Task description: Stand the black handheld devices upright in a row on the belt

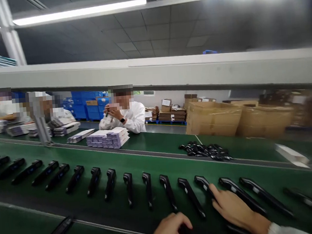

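A long, slanting row of black handheld devices (128, 187) is already laid out on the green table (154, 164), spaced apart. One device (203, 182) in that row is touched by the fingers of the right hand (233, 208); whether its grip is closed cannot be told. The left hand (167, 231) is curled beside a dark object (185, 233), partly cut off, so its grip cannot be judged either. Outside the row, a black item (57, 233) lies nearer, and a loose pile of black parts (206, 151) is left unsorted beyond.
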The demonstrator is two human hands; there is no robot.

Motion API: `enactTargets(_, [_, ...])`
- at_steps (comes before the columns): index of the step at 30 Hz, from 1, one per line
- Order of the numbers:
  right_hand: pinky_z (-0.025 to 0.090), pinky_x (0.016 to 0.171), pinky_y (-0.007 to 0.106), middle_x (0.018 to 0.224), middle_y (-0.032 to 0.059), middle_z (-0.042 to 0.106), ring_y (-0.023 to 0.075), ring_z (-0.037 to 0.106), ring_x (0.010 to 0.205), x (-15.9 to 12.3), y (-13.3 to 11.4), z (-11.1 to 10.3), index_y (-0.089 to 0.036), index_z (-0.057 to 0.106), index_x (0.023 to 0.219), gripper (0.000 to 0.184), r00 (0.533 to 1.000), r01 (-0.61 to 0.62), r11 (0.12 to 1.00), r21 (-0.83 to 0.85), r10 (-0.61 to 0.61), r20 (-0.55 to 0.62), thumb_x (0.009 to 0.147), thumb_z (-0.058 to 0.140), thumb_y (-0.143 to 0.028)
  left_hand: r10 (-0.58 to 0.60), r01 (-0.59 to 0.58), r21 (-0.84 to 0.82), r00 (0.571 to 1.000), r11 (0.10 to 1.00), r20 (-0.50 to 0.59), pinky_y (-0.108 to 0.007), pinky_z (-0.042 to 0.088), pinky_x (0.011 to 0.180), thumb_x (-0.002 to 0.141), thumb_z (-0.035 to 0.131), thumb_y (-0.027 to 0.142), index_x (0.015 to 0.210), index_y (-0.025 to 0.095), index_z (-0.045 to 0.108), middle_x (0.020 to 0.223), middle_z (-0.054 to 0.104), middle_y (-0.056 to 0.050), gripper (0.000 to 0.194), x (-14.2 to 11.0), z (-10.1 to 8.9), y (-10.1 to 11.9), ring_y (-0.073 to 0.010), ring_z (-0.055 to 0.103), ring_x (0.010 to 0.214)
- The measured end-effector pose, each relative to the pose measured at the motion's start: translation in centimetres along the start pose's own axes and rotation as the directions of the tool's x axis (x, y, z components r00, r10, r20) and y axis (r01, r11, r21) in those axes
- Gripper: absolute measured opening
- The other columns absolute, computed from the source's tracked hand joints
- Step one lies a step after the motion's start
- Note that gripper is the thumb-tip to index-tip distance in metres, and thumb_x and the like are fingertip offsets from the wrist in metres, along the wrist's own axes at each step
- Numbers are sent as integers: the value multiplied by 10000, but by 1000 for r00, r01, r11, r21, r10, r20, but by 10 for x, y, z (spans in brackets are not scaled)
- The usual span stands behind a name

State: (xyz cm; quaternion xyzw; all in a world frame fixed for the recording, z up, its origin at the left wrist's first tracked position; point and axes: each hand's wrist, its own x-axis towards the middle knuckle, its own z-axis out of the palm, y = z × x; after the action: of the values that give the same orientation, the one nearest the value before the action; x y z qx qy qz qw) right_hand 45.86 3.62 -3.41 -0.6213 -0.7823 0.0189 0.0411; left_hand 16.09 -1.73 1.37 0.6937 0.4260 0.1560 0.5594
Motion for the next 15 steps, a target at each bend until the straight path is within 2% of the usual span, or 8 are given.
enactTargets(2, [422, 653, 329, 904, 129, 670, 284, 643, 803, -7, -1, -22, -161, 530, 1232, 396, 1000, -6, 999, -54, 5, -19, 960, 341, -378, -10, 10, -84, 1000, 996, 4, -231, 419, 643, 661, 777, 420, 1115, 263, 613, 859, 541, 15, 508, -7, -8, 5, -145, 549, 726])
enactTargets(4, [451, 713, 339, 1040, 138, 648, 291, 629, 927, -17, 0, -46, -187, 565, 1228, 409, 997, -47, 997, -59, 43, -60, 975, 331, -406, -17, 18, -100, 1000, 995, 6, -234, 410, 657, 702, 738, 413, 1109, 229, 623, 745, 536, 29, 462, -11, -14, 10, -149, 539, 719])
enactTargets(6, [467, 783, 345, 1111, 122, 625, 263, 619, 966, -28, 1, -68, -210, 588, 1228, 411, 997, -55, 998, 28, 56, -52, 988, 313, -398, 2, -1, -138, 1000, 990, 9, -258, 429, 711, 744, 689, 428, 1118, 194, 621, 697, 533, 31, 446, -11, -18, 13, -158, 550, 729])
enactTargets(9, [464, 850, 327, 1088, 83, 640, 218, 616, 955, -47, -8, -91, -232, 650, 1158, 386, 999, 23, 967, 253, -30, 22, 983, 367, -427, 50, -55, -197, 998, 979, -34, -302, 448, 778, 807, 594, 454, 1169, 168, 588, 722, 547, 14, 462, -2, -18, 17, -176, 574, 778])
enactTargets(11, [471, 830, 301, 1060, 66, 653, 200, 610, 941, -56, -25, -100, -234, 673, 1123, 375, 997, 42, 896, 443, -67, 42, 964, 427, -468, 87, -103, -212, 993, 972, -83, -310, 455, 763, 809, 579, 439, 1187, 173, 556, 795, 552, 3, 463, 9, -12, 21, -172, 581, 772])
enactTargets(13, [478, 791, 272, 1072, 53, 654, 184, 605, 927, -60, -46, -106, -242, 639, 1199, 390, 994, 40, 784, 620, -94, 56, 926, 513, -490, 139, -164, -250, 984, 954, -113, -305, 466, 728, 791, 584, 400, 1147, 175, 535, 845, 534, 1, 424, 23, -3, 28, -159, 583, 735])
enactTargets(15, [469, 739, 246, 1029, 29, 656, 164, 596, 870, -58, -63, -108, -258, 605, 1246, 405, 988, 58, 709, 703, -142, 62, 887, 589, -446, 184, -212, -275, 975, 938, -122, -298, 476, 694, 786, 565, 370, 1111, 174, 513, 863, 534, -7, 383, 32, 6, 38, -153, 581, 701])
